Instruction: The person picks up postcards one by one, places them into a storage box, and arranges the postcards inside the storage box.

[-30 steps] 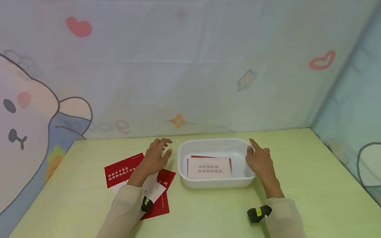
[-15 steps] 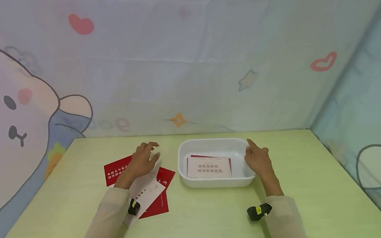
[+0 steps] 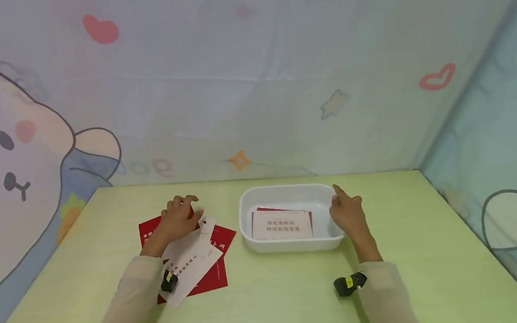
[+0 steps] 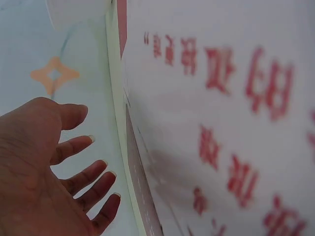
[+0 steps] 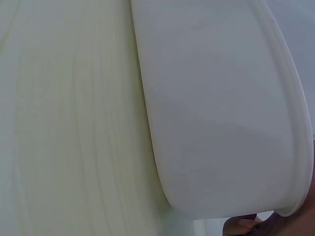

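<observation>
My left hand point(image 3: 177, 221) hovers over a loose pile of cards left of the tub, fingers spread and slightly bent. Nothing is between those fingers in the left wrist view, where a white card point(image 4: 197, 113) with red characters fills the right side. In the pile, white cards point(image 3: 198, 268) overlap red cards point(image 3: 214, 277). My right hand point(image 3: 351, 220) grips the right end of a white plastic tub point(image 3: 291, 246), thumb at the rim and index finger pointing forward. Inside the tub lies a white printed card point(image 3: 282, 226) over a red one.
The pale green table point(image 3: 286, 299) ends at a cloth backdrop point(image 3: 253, 82) with cartoon prints. A black wrist camera point(image 3: 349, 284) sits on the right sleeve, and another black camera point(image 3: 170, 281) hangs over the pile from the left.
My left hand has moved left, away from the tub and back over the card pile, uncovering more of the white cards. The right hand stays at the tub's end.
</observation>
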Motion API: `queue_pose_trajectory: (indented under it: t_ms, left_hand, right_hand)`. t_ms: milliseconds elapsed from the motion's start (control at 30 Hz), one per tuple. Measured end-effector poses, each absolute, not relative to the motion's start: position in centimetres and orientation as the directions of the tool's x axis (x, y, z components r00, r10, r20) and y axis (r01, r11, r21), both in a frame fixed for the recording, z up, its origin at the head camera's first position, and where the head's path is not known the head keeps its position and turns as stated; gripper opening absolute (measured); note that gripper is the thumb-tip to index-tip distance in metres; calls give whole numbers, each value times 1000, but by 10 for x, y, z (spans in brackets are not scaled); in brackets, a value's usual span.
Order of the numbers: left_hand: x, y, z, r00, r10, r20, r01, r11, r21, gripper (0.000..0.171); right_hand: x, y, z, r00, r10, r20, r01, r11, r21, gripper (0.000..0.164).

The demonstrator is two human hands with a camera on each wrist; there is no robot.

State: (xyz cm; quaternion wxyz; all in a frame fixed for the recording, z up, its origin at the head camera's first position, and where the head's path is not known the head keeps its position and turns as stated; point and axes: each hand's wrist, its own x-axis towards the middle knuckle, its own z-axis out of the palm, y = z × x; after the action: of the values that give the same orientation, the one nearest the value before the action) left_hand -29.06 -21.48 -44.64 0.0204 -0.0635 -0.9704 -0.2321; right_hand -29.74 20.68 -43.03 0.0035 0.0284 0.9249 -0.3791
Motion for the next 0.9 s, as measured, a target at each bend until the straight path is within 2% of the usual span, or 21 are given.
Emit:
queue_pose_trajectory:
  t_ms: [667, 900]
  left_hand:
    - [-277, -247, -440, -998, 39, -48, 20, 938, 346, 65]
    - [-271, -253, -440, -998, 26, -55, 5, 938, 347, 68]
  right_hand:
    - [-299, 204, -431, -995, 96, -16, 78, 678, -731, 54]
    - [-300, 202, -436, -989, 123, 80, 33, 717, -697, 53]
